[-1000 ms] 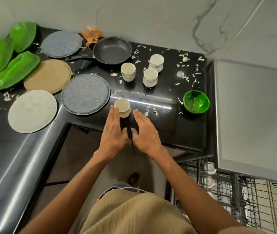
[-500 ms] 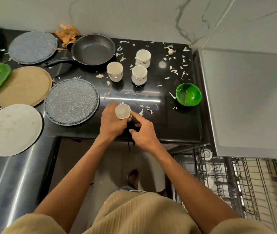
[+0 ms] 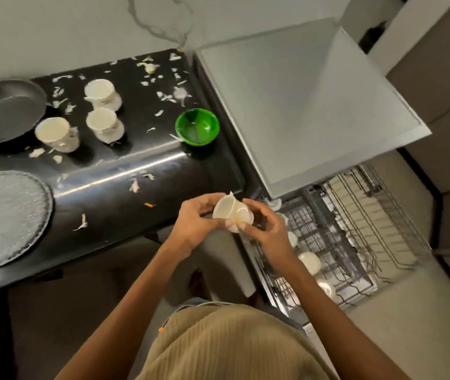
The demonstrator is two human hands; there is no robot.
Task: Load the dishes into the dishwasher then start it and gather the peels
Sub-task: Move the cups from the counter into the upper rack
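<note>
A cream cup [image 3: 230, 211] is held tilted in the air between both hands, just off the counter's front edge. My left hand [image 3: 195, 223] grips its left side and my right hand [image 3: 266, 233] holds its base. Below and to the right stands the pulled-out wire dishwasher rack [image 3: 355, 237], with several cups [image 3: 310, 262] upside down in it. Three more cream cups [image 3: 53, 133] [image 3: 103, 122] [image 3: 100, 90] stand on the black counter [image 3: 114, 193]. White peels [image 3: 134, 185] lie scattered over the counter.
A green bowl [image 3: 197, 127] sits near the counter's right end. A dark pan [image 3: 4, 108] is at the left, a grey round mat [image 3: 1, 215] below it. The grey dishwasher top [image 3: 300, 105] rises to the right of the counter.
Both hands lifted the cup off the counter and carried it right, toward the dishwasher rack. The view swung right, so the mats and green trays left the picture.
</note>
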